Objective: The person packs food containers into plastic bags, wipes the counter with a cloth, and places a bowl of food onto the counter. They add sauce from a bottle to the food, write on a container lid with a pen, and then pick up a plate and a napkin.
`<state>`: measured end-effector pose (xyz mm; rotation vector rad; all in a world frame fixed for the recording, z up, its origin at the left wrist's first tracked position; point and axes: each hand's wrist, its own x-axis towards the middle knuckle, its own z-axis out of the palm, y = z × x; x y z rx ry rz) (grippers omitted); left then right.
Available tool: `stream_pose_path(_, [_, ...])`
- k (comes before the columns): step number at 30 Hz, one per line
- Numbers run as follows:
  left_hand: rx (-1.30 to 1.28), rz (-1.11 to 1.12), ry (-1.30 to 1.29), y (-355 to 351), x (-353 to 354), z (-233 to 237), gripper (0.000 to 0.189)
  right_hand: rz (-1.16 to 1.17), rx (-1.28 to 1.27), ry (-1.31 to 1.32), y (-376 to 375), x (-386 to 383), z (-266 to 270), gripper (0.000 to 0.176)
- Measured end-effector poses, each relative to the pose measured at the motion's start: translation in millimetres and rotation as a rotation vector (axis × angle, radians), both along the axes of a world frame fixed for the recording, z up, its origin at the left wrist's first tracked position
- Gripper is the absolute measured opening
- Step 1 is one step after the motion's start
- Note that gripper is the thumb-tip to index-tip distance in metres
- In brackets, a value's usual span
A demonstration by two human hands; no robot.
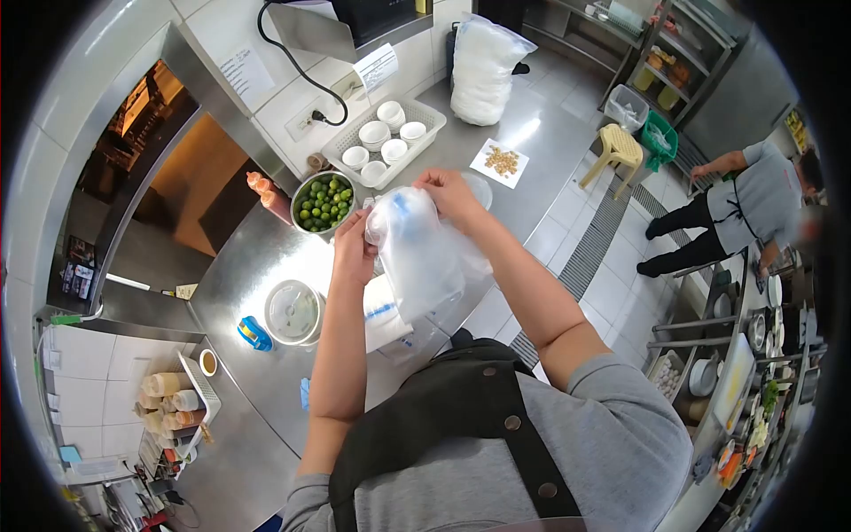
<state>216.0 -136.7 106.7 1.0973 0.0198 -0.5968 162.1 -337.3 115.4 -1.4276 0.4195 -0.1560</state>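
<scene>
A clear plastic bag with a blue mark near its top hangs over the steel counter. My left hand pinches its upper left edge. On the other side, my right hand grips the upper right edge with bent fingers. Below the bag lies a stack of white bags with blue print, partly covered. Left of my left forearm stands a round clear-lidded container. A metal bowl of green limes is just beyond my left hand. Behind my right hand a round translucent lid or bowl is partly hidden.
A white basket of small white cups stands against the wall. Nearby are a paper with light brown pieces, a large stuffed plastic bag, orange-red bottles and a blue tape dispenser. A co-worker stands at the right.
</scene>
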Motion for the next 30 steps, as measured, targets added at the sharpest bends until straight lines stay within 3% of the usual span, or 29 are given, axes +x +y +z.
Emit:
stream_pose_path(2, [0.022,-0.027,-0.030,1.0,12.9,-21.3,0.016,0.027,0.108,-0.170,-4.4,17.6,-77.8,0.009])
stream_pose_path(4, [0.283,0.021,-0.159,-7.6,8.1,-40.0,0.016,-0.095,0.000,0.129,17.6,-4.0,-49.7,0.012])
stream_pose_path(5, [0.415,0.047,-0.222,-10.1,6.2,-54.3,0.016,-0.094,-0.090,0.091,19.6,-7.8,-55.9,0.012])
stream_pose_path(7, [0.673,0.074,-0.382,-9.9,14.2,-139.4,0.019,-0.087,-0.262,0.019,21.5,-9.8,-82.7,0.014])
stream_pose_path(9, [0.830,0.109,-0.480,-5.5,0.6,-172.1,0.021,-0.083,-0.277,-0.086,16.8,0.9,-135.0,0.012])
stream_pose_path(12, [0.663,0.159,-0.366,3.1,-27.5,-156.8,0.021,-0.070,-0.431,-0.097,2.1,-2.1,-131.9,0.013])
stream_pose_path(13, [0.608,0.255,-0.447,3.6,-30.1,-150.8,0.019,-0.072,-0.499,-0.072,-1.1,-8.2,-120.4,0.014])
stream_pose_path(15, [0.483,0.435,-0.606,0.8,-29.2,-134.3,0.017,-0.136,-0.172,-0.196,-1.1,-7.0,-108.7,0.019])
stream_pose_path(16, [0.404,0.458,-0.545,-3.1,-31.9,-110.9,0.021,-0.174,-0.012,-0.260,-0.3,-6.9,-100.4,0.022])
stream_pose_path(17, [0.323,0.473,-0.480,-9.4,-34.7,-83.0,0.027,-0.207,-0.086,-0.386,1.7,-12.1,-75.8,0.029])
stream_pose_path(20, [0.187,0.598,-0.827,-36.9,-29.4,-34.9,0.061,-0.328,-0.246,-0.845,19.9,-20.6,-3.0,0.050])
stream_pose_path(22, [0.130,0.582,-0.900,-53.6,-36.7,-1.4,0.075,-0.278,-0.506,-0.922,23.4,-21.9,19.4,0.056])
stream_pose_path(23, [0.115,0.538,-0.924,-58.0,-39.2,8.0,0.080,-0.253,-0.634,-0.925,24.6,-21.1,21.4,0.052])
stream_pose_path(24, [0.158,0.517,-0.945,-52.9,-29.6,-13.9,0.069,-0.224,-0.759,-0.921,27.0,-19.2,21.3,0.048])
stream_pose_path(27, [0.252,0.442,-0.730,-53.9,-24.1,-32.4,0.059,-0.081,-0.601,-0.755,31.3,-9.9,-7.0,0.035])
stream_pose_path(30, [0.130,0.602,-0.594,-65.6,-30.0,-36.9,0.054,-0.135,-0.648,-0.758,27.1,-14.9,-8.8,0.025])
